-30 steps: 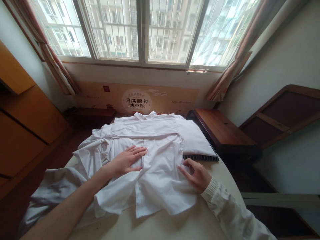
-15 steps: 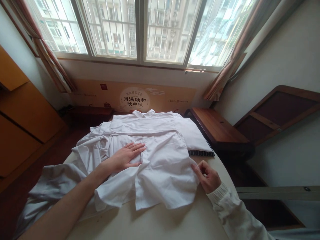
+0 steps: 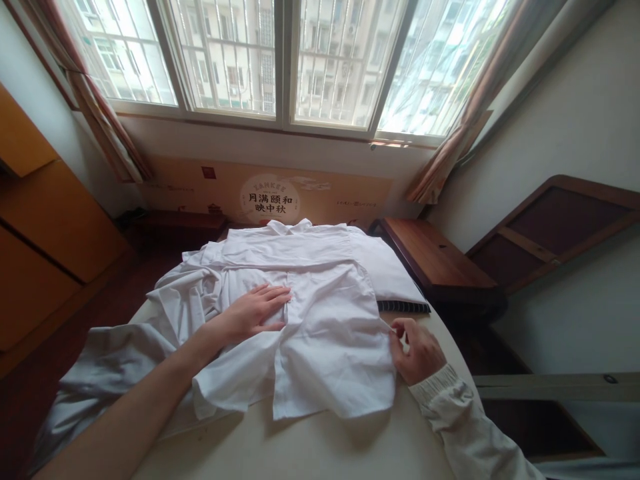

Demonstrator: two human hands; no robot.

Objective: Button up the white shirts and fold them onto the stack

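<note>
A white shirt point(image 3: 330, 320) lies spread over a pale rounded table point(image 3: 280, 447), its collar at the far end and its hem toward me. My left hand point(image 3: 257, 310) rests flat on the middle of the shirt, fingers stretched out, beside the button strip. At the right edge of the cloth, my right hand point(image 3: 419, 350) pinches the shirt's side between thumb and forefinger, pulling a small point outward. Loose, wrinkled white fabric point(image 3: 110, 360) hangs off the table's left side, partly behind my left forearm.
Folded white cloth point(image 3: 390, 267) with a dark striped edge point(image 3: 405, 307) lies under the shirt's right side. A wooden side table point(image 3: 435, 253) stands beyond on the right, and orange cabinets point(image 3: 45, 227) on the left. A barred window point(image 3: 280, 60) is ahead, above a printed panel point(image 3: 320, 187).
My right hand has shifted slightly right and up, and its pinch draws the shirt's side edge out a little. My left hand stays in place on the shirt.
</note>
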